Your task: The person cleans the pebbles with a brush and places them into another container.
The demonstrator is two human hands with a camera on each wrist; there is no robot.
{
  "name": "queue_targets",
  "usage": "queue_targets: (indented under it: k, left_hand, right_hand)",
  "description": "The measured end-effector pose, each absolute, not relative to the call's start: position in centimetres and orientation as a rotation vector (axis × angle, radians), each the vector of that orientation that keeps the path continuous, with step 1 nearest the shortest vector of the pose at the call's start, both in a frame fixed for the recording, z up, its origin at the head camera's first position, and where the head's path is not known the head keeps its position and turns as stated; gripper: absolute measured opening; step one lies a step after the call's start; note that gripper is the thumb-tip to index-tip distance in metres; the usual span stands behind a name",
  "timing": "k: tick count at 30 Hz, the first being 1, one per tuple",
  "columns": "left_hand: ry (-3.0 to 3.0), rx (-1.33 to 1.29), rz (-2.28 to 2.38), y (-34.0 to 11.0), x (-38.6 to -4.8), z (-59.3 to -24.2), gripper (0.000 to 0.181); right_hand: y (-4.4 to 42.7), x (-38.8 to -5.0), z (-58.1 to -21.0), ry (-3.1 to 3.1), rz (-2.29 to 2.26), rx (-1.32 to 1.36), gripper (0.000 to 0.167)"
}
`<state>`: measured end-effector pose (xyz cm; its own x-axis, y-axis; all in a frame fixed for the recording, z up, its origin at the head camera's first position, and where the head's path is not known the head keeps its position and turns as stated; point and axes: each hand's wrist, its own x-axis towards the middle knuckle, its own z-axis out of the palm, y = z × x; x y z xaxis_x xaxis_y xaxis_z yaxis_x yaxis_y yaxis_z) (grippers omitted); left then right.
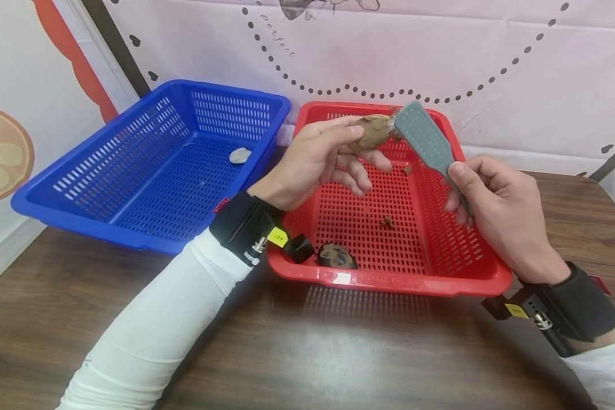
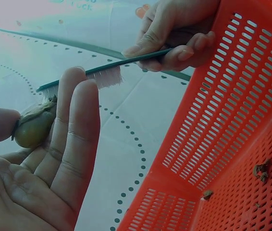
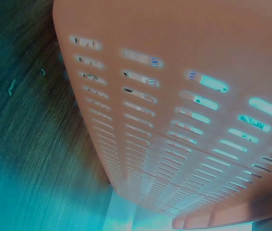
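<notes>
Lightly does it: brush (image 1: 424, 136) at the muddy tip, stone (image 2: 32, 134) pinched well back.
The left hand (image 1: 319, 155) has the stone between thumb and finger at the fingertips, its other fingers loosely extended; the right hand (image 1: 509, 213) is wrapped round the brush, thumb on top, its bristles (image 2: 108, 77) meeting the stone's end just beyond the left fingertips. Short strokes away from the pinch look best, with the left thumb rolling the stone between passes to expose mud (image 2: 45, 113) near the fingers. Pressing hard could spin something this rounded out of so narrow a hold. Keep both hands above the red basket (image 1: 384, 282), so falling bits join the crumbs (image 1: 386, 222) lying below the fingers.
</notes>
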<state>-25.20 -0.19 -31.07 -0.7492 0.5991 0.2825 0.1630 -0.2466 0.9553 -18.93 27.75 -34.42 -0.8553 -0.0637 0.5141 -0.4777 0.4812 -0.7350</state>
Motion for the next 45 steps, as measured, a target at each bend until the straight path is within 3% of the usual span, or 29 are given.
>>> queue_targets:
  k: [7,19,36,45]
  left_hand:
    - [1.757,0.933,2.094,-0.23,-25.20,-31.14,0.043]
    - [1.740,0.947,2.024,-0.18,-25.10,-30.91,0.042]
    - [1.762,0.975,2.052,-0.27,-25.12,-31.13,0.042]
    - [1.803,0.969,2.008,-0.11,-25.15,-31.11,0.040]
  right_hand:
    - [27.73,-18.92,-34.37,-2.263,1.399,0.472,0.023]
    - [27.89,-18.82,-34.31,-2.350,1.274,0.539,0.012]
    - [27.70,-18.86,-34.40,-2.270,1.366,0.429,0.025]
    - [27.99,-18.84,-34.40,-2.348,1.286,0.560,0.011]
